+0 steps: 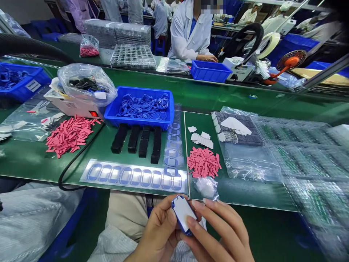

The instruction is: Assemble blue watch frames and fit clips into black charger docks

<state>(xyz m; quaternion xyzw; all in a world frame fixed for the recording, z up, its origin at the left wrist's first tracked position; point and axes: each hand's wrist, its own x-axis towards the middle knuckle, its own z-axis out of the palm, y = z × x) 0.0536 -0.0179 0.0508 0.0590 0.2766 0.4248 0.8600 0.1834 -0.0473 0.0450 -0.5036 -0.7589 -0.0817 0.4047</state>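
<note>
My left hand (159,227) is closed around a small blue frame with a white face (182,209), held tilted above my lap at the table's front edge. The fingers of my right hand (222,229) grip the same piece from the other side, one fingertip lying on its white face. Its underside is hidden by my hands. Just beyond them lie a small clear plastic bag (207,187), a heap of pink strips (204,162) and some white rectangular pieces (202,140). A clear sheet with blue-outlined oval stickers (136,177) is on the left.
A blue bin of blue frames (139,89) stands behind several stacks of black pieces (144,142). Further left is another pink heap (69,134). Clear trays with green boards (302,160) fill the right side. Across the bench sits a person in a white coat (184,31).
</note>
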